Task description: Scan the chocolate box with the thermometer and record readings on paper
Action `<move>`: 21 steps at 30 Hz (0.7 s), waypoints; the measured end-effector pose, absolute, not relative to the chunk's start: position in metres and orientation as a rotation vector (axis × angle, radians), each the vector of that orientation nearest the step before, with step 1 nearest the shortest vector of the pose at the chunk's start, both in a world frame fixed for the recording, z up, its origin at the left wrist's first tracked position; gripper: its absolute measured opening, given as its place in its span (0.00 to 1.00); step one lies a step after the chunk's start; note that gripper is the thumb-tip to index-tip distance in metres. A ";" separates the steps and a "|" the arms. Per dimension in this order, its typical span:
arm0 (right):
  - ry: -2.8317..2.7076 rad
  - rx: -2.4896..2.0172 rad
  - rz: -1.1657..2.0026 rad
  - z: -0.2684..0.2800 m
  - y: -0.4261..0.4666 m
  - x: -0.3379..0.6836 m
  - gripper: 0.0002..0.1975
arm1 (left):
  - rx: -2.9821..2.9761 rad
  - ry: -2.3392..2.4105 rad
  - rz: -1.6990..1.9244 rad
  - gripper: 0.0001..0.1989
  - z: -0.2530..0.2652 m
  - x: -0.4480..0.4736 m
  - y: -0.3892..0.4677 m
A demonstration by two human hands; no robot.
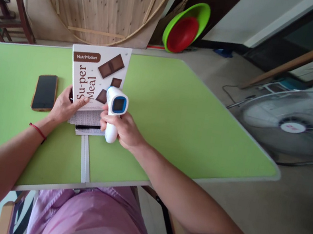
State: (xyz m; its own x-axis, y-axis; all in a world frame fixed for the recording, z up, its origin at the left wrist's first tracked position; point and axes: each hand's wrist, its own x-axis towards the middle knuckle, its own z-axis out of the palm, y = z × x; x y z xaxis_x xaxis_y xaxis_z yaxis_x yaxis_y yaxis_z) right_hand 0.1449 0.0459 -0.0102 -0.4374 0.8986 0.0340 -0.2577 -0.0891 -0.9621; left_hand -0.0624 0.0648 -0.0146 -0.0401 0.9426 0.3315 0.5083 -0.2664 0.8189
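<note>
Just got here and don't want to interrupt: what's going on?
A person at a green table is holding a white NutriMotion box in the left hand. The right hand grips a white-and-blue handheld thermometer, its front toward the box. Printed papers show at the box's near edge, and a phone lies left of the box.

We are seeing wide room over the table [190,115], ahead and right of our right hand [126,127]. The box [91,73] is blocking the middle, our left hand [66,106] is covering its near left corner, and the phone [45,92] is narrowing the passage farther left.
</note>
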 end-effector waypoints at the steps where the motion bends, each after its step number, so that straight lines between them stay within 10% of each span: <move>1: -1.299 -0.779 1.631 -0.011 0.047 0.148 0.11 | 1.771 1.548 1.256 0.26 -0.014 -0.062 0.064; 21: -1.217 -0.953 1.044 -0.008 0.068 0.179 0.15 | 1.714 1.624 1.244 0.30 -0.009 -0.065 0.062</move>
